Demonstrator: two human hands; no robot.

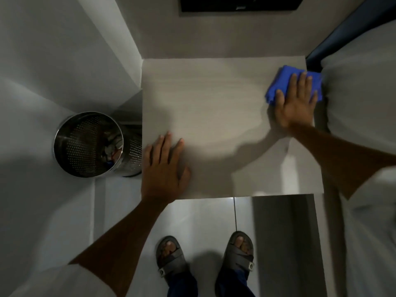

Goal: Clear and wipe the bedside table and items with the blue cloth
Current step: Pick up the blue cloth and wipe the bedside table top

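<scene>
The pale wood-grain bedside table (214, 108) fills the middle of the view, and nothing stands on its top. A folded blue cloth (280, 82) lies at the table's far right edge. My right hand (295, 103) presses flat on the cloth, fingers spread, covering its near half. My left hand (165, 166) rests flat on the table's near left corner, fingers apart, holding nothing.
A perforated steel waste bin (90, 144) with scraps inside stands on the floor left of the table. White bedding (360, 116) and a dark headboard (342, 33) border the right side. A dark panel (240, 3) hangs on the wall behind. My sandalled feet (203, 256) stand on pale tiles.
</scene>
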